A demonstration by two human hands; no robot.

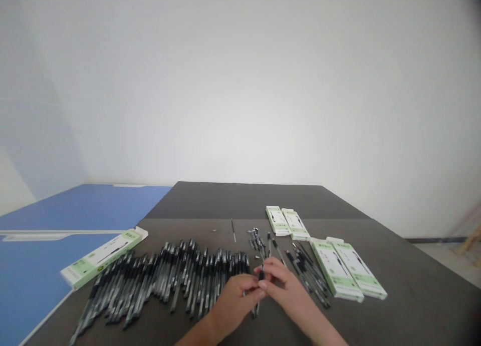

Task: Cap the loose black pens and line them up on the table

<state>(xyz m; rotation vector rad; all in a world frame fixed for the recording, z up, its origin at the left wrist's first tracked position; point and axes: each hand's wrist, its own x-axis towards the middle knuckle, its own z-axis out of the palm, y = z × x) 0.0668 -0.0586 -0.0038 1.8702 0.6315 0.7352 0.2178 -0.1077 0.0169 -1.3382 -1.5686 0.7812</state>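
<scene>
Both hands meet at a black-and-clear pen (261,274) held upright near the front of the dark table. My left hand (235,296) is closed, its thumb and forefinger pinching the pen's barrel low down. My right hand (283,286) grips the same pen higher, around its black part, with fingers and thumb pressed together. Left of the hands lies a long row of black-capped pens (161,276). On the right, close to my right hand, is a smaller group of pens (308,271). Small loose pen caps (256,238) lie just beyond the fingers.
Two green-and-white pen boxes (336,271) lie at right, two more boxes (278,221) farther back. Another box (103,256) rests at the left over the pen row's end. A thin refill or pen (233,231) lies alone mid-table. Blue tabletops (112,206) adjoin the dark table (240,201).
</scene>
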